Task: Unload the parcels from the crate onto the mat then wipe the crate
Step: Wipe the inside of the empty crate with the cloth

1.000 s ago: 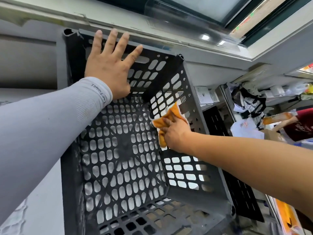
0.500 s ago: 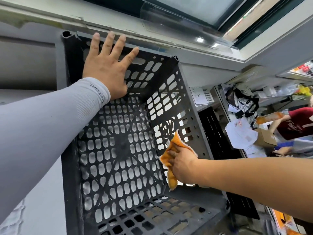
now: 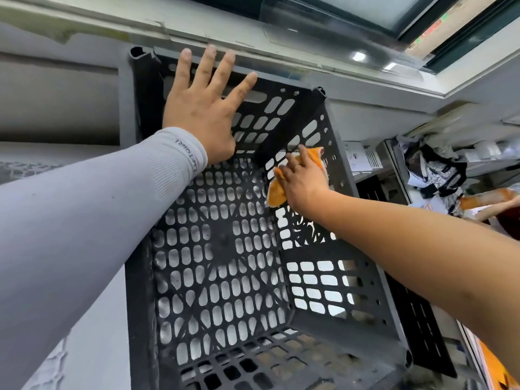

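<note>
A dark grey slotted plastic crate (image 3: pixel 222 263) fills the middle of the view, with nothing inside it. My left hand (image 3: pixel 204 108), in a grey sleeve, lies flat with fingers spread on the crate's far wall near its top rim. My right hand (image 3: pixel 302 182) presses an orange cloth (image 3: pixel 277 192) against the inside of the right wall, near the far corner. No parcels or mat are in view.
A grey wall and a window ledge (image 3: pixel 253 46) run behind the crate. To the right stand another dark crate (image 3: pixel 419 325), a pile of papers and bags (image 3: pixel 433 170), and part of another person's arm (image 3: pixel 489 201).
My right hand slid the cloth down the right wall toward the near corner, then back up to the far corner. My left hand stayed on the far wall.
</note>
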The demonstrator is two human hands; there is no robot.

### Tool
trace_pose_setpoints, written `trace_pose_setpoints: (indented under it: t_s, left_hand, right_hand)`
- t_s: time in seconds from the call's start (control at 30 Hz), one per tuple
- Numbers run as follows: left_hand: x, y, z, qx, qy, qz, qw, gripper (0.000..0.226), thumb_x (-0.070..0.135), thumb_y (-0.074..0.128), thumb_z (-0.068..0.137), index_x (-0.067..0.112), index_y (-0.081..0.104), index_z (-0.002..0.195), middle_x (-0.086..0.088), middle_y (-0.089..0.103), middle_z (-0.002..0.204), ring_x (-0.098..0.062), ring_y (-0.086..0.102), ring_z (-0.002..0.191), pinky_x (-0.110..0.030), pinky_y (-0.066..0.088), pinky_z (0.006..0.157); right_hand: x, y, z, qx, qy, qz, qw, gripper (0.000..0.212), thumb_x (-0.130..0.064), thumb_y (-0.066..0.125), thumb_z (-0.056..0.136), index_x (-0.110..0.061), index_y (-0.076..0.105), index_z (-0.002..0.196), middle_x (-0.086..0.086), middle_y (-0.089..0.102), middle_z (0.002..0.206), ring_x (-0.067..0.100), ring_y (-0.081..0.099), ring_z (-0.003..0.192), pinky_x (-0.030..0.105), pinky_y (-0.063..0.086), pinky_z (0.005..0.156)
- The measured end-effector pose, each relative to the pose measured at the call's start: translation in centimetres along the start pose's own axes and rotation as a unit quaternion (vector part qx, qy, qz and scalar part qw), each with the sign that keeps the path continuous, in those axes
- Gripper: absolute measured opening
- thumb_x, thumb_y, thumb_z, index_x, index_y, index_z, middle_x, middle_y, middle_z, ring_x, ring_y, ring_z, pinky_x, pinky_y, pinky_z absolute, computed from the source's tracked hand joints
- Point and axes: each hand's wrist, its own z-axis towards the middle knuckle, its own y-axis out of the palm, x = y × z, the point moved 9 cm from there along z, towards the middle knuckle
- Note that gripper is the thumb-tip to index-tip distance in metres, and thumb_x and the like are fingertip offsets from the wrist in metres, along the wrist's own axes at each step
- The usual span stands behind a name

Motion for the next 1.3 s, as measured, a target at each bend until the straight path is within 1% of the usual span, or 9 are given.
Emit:
trace_pose_setpoints:
  t_s: [0.1,0.27,0.37,0.43,0.57,0.7,0.87,1.07,1.3]
  left_hand:
    - [0.0,0.0,0.0,0.001,-0.001,-0.001,1.0,0.1,0.062,0.052,0.09,0.038,-0.012,0.163,-0.01,-0.009,0.173,-0.036,-0.009,0.158,-0.06,-0.005,0.126]
    - [0.1,0.1,0.0,-0.013,-0.003,-0.011,1.0,0.1,0.062,0.05,0.09,0.038,-0.015,0.162,-0.009,-0.016,0.172,-0.035,-0.014,0.158,-0.06,-0.006,0.125]
    - [0.2,0.0,-0.1,-0.02,0.001,-0.017,1.0,0.1,0.061,0.05,0.091,0.036,-0.016,0.162,-0.007,-0.018,0.171,-0.034,-0.016,0.158,-0.061,-0.007,0.125]
    - [0.2,-0.1,-0.1,-0.025,0.005,-0.019,0.999,0.099,0.061,0.046,0.091,0.033,-0.017,0.162,-0.006,-0.02,0.171,-0.033,-0.017,0.158,-0.062,-0.006,0.125]
    - [1.7,-0.5,-0.5,-0.044,0.06,-0.019,0.997,0.096,0.062,0.042,0.092,0.029,-0.013,0.163,-0.006,-0.019,0.171,-0.031,-0.016,0.158,-0.06,-0.006,0.125]
    - [4.1,-0.5,-1.5,-0.072,0.14,-0.048,0.986,0.092,0.058,0.045,0.094,0.028,-0.006,0.165,-0.005,-0.011,0.173,-0.029,-0.01,0.159,-0.057,-0.006,0.126]
    - [5.1,-1.0,-3.1,-0.085,0.195,-0.016,0.977,0.09,0.065,0.04,0.096,0.027,-0.003,0.165,-0.005,-0.003,0.174,-0.028,-0.006,0.16,-0.058,-0.008,0.126]
    - [2.9,-1.7,-6.4,-0.146,0.127,0.041,0.98,0.088,0.068,0.027,0.098,0.025,-0.012,0.164,-0.006,-0.008,0.173,-0.029,-0.009,0.159,-0.064,-0.012,0.122]
    - [1.0,-2.8,-11.1,-0.217,0.046,0.091,0.971,0.085,0.07,0.013,0.097,0.024,-0.019,0.161,-0.009,-0.017,0.171,-0.032,-0.017,0.158,-0.068,-0.018,0.118]
  right_hand:
    - [-3.1,0.6,-3.7,-0.036,-0.081,-0.031,0.996,0.07,-0.059,0.032,0.103,-0.025,0.02,0.163,0.004,0.013,0.172,0.036,-0.001,0.159,0.071,-0.014,0.118]
    - [-10.1,4.2,-11.9,-0.08,-0.264,-0.039,0.96,0.049,-0.051,0.039,0.105,-0.036,0.047,0.151,-0.007,0.036,0.162,0.03,0.014,0.157,0.07,-0.027,0.107]
    - [-12.6,6.8,-15.5,-0.148,-0.327,-0.022,0.933,0.042,-0.041,0.048,0.103,-0.029,0.059,0.142,-0.001,0.051,0.151,0.031,0.031,0.15,0.067,0.01,0.121]
    - [-13.7,8.6,-16.3,-0.165,-0.343,-0.042,0.924,0.045,-0.04,0.049,0.101,-0.029,0.057,0.144,0.0,0.049,0.154,0.033,0.03,0.151,0.073,0.006,0.117]
    - [-12.4,8.2,-14.9,-0.162,-0.307,-0.06,0.936,0.061,-0.056,0.036,0.103,-0.024,0.045,0.154,0.004,0.036,0.164,0.033,0.011,0.158,0.077,-0.026,0.104]
    - [-9.2,5.1,-11.9,-0.135,-0.233,0.016,0.963,0.079,-0.065,0.021,0.103,-0.018,0.01,0.165,0.008,0.006,0.172,0.034,-0.006,0.158,0.063,-0.014,0.122]
    - [-5.5,3.2,-7.6,-0.076,-0.145,0.064,0.985,0.073,-0.056,0.027,0.105,-0.018,0.013,0.166,0.01,0.007,0.172,0.034,-0.006,0.159,0.058,-0.011,0.125]
    - [-4.5,2.7,-7.4,-0.025,-0.133,0.063,0.989,0.066,-0.046,0.024,0.108,-0.016,0.01,0.165,0.01,0.009,0.172,0.032,-0.005,0.159,0.055,-0.017,0.121]
    - [-5.7,4.5,-10.9,-0.035,-0.126,0.052,0.99,0.069,-0.049,0.021,0.107,-0.015,0.007,0.166,0.012,0.0,0.172,0.036,-0.011,0.158,0.063,-0.018,0.12]
